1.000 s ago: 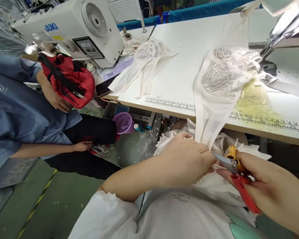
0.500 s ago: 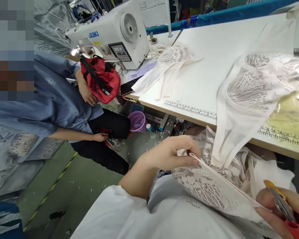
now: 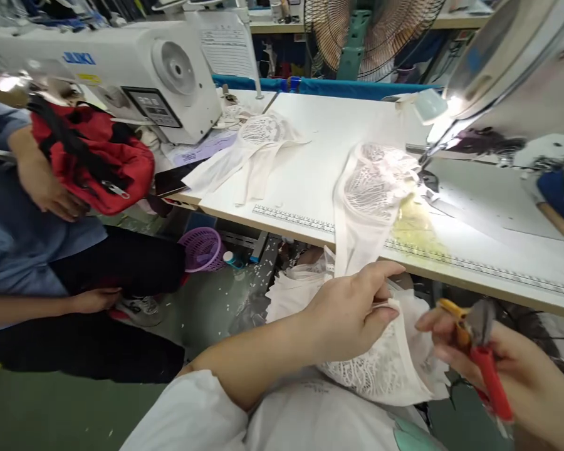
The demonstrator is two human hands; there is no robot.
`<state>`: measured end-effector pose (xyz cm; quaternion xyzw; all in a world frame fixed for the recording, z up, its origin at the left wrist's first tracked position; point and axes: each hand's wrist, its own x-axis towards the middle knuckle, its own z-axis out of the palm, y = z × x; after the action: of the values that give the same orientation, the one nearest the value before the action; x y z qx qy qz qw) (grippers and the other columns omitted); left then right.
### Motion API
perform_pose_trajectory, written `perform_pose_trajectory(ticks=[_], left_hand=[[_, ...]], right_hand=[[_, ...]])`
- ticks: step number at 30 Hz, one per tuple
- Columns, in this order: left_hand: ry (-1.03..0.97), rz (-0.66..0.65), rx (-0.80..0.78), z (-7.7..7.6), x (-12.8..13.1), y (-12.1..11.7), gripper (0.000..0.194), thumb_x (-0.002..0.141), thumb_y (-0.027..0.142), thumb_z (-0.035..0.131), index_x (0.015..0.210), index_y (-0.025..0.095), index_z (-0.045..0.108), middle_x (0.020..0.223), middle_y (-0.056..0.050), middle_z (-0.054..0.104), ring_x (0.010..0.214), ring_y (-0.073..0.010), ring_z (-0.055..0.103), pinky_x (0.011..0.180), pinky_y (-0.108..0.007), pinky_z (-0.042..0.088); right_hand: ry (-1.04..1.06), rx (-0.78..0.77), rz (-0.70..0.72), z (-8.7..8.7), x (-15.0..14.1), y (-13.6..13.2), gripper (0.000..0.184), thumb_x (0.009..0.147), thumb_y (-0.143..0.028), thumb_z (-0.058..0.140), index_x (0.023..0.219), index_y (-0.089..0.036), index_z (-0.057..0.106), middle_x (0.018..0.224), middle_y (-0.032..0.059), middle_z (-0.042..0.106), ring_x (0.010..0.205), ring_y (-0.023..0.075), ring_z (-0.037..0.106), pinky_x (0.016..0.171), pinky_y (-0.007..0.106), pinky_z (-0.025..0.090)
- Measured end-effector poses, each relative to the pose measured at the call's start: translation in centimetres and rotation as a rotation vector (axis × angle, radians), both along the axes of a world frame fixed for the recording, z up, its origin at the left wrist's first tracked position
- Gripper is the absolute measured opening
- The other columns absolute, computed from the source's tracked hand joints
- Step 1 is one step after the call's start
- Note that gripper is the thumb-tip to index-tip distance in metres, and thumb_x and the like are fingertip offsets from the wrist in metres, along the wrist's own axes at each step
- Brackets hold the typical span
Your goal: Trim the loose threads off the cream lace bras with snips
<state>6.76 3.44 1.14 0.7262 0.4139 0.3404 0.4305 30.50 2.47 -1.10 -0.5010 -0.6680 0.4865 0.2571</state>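
L hand [image 3: 355,310], fingers closed in a thumb-and-index pinch, has an off-white patterned lace fabric piece [image 3: 385,363] by its smooth banded edge, prob. to keep that edge taut; it's over the lap, below the front edge of the smooth white worktop [image 3: 305,169]. R hand [image 3: 517,354]: fingers curled round metal scissors w/ yellow and red handles [image 3: 491,382], seemingly palmed so thumb + index stay usable; fingertips near the lace, contact unclear (blur). A cream lace-cupped garment [image 3: 371,188] drapes over the worktop's front edge, soft strips hanging, prob. for easy reach.
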Motion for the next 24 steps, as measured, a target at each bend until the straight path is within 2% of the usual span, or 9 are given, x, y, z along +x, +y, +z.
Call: perform_pose_trajectory(ticks=[3,5,8,11,13,15,18,22,24], left_hand=[[0.055,-0.058,0.038,0.4,0.9,0.2,0.053,0.085,0.022,0.042,0.136,0.013,0.031,0.083,-0.005,0.059,0.072,-0.0176,0.056,0.066,-0.030,0.046],[0.089,-0.077,0.040,0.7,1.3,0.2,0.055,0.085,0.020,0.040,0.138,0.014,0.027,0.083,-0.005,0.059,0.073,-0.0188,0.057,0.066,-0.031,0.046],[0.093,-0.064,0.013,1.0,1.6,0.1,0.056,0.083,0.019,0.041,0.138,0.014,0.028,0.085,-0.005,0.059,0.075,-0.0196,0.057,0.068,-0.032,0.046],[0.018,-0.032,-0.086,1.0,1.2,0.1,0.054,0.082,0.021,0.046,0.134,0.015,0.032,0.082,-0.003,0.058,0.074,-0.0178,0.056,0.069,-0.031,0.046],[-0.048,-0.007,-0.217,1.0,0.9,0.2,0.047,0.081,0.029,0.053,0.124,0.016,0.042,0.074,0.001,0.054,0.069,-0.0155,0.054,0.062,-0.027,0.045],[-0.114,-0.004,-0.401,0.8,0.7,0.2,0.036,0.079,0.039,0.058,0.106,0.016,0.053,0.064,0.004,0.048,0.057,-0.0122,0.049,0.051,-0.023,0.040],[-0.258,-0.012,-0.591,0.5,0.8,0.2,0.027,0.079,0.043,0.057,0.078,0.016,0.055,0.054,0.006,0.040,0.043,-0.0070,0.037,0.042,-0.021,0.028],[-0.400,0.081,-0.563,0.0,1.4,0.3,0.024,0.077,0.032,0.059,0.062,0.016,0.051,0.050,0.006,0.037,0.044,-0.0052,0.032,0.043,-0.020,0.024],[-0.394,0.123,-0.551,-0.1,1.4,0.4,0.023,0.076,0.029,0.059,0.060,0.015,0.050,0.050,0.005,0.039,0.044,-0.0052,0.033,0.043,-0.020,0.025]], right_hand=[[0.153,0.120,-0.074,1.6,-1.4,1.0,0.013,0.075,-0.033,0.074,0.074,-0.027,0.062,0.085,0.0042,0.066,0.081,0.0228,0.065,0.065,0.026,0.056],[0.198,0.166,-0.048,2.3,-2.8,1.3,0.012,0.078,-0.030,0.071,0.077,-0.026,0.060,0.083,0.0019,0.063,0.078,0.0197,0.063,0.067,0.025,0.055],[0.201,0.185,-0.016,2.7,-4.3,1.4,0.010,0.083,-0.027,0.067,0.079,-0.025,0.057,0.080,0.0002,0.061,0.071,0.0164,0.061,0.063,0.024,0.055],[0.243,0.227,-0.070,2.8,-4.8,1.5,0.014,0.081,-0.023,0.068,0.077,-0.025,0.055,0.079,-0.0002,0.060,0.071,0.0164,0.061,0.063,0.023,0.054],[0.299,0.264,-0.075,2.7,-4.9,1.7,0.017,0.079,-0.021,0.069,0.075,-0.025,0.053,0.075,-0.0009,0.058,0.071,0.0161,0.060,0.062,0.022,0.054],[0.349,0.266,-0.054,2.5,-5.0,1.8,0.017,0.080,-0.020,0.067,0.074,-0.025,0.052,0.072,-0.0011,0.057,0.069,0.0162,0.059,0.061,0.022,0.054],[0.395,0.234,-0.042,2.1,-5.4,2.0,0.015,0.082,-0.021,0.066,0.077,-0.026,0.053,0.074,-0.0002,0.057,0.071,0.0179,0.060,0.064,0.026,0.055],[0.376,0.236,-0.079,1.7,-5.6,2.4,0.017,0.081,-0.022,0.068,0.078,-0.026,0.052,0.078,-0.0004,0.058,0.073,0.0169,0.061,0.064,0.024,0.054],[0.314,0.205,0.000,1.6,-5.0,2.7,0.013,0.085,-0.033,0.066,0.085,-0.027,0.054,0.081,0.0008,0.058,0.071,0.0169,0.059,0.061,0.025,0.053]])
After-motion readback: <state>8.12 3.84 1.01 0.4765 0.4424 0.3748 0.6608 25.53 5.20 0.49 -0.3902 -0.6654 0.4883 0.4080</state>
